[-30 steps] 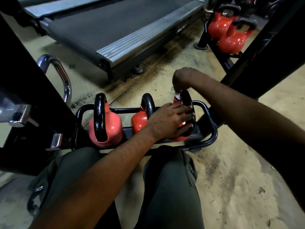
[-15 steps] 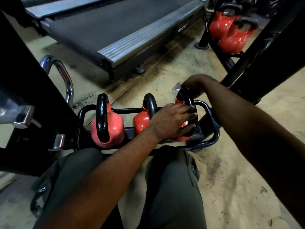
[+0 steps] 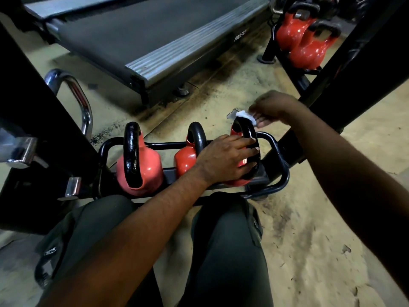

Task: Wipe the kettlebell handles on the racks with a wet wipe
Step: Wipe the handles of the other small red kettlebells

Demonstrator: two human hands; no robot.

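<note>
- Head view: a person crouches over a low black rack (image 3: 281, 173) on a worn, dusty gym floor (image 3: 309, 229), their knees in dark green trousers (image 3: 228, 240) at the bottom of the frame.
- Three red kettlebells with black handles stand in a row on the rack: the left kettlebell (image 3: 141, 167), the middle kettlebell (image 3: 183, 160) and the right kettlebell (image 3: 235, 182).
- The left hand (image 3: 225, 157) lies over the right kettlebell, fingers spread and nearly straight across its handle (image 3: 249, 134) and red body, pressing on it rather than closing round it.
- The right hand (image 3: 273, 107) is at the top of that same handle, its fingertips pinching a small white wet wipe (image 3: 244, 115), which lies against the top curve of the handle.
- Beyond the rack is a grey treadmill (image 3: 155, 29).
- At the upper right, two larger red kettlebells (image 3: 307, 52) sit on another black rack.
- A curved chrome bar (image 3: 78, 96) stands at the left, beside a dark machine frame.
</note>
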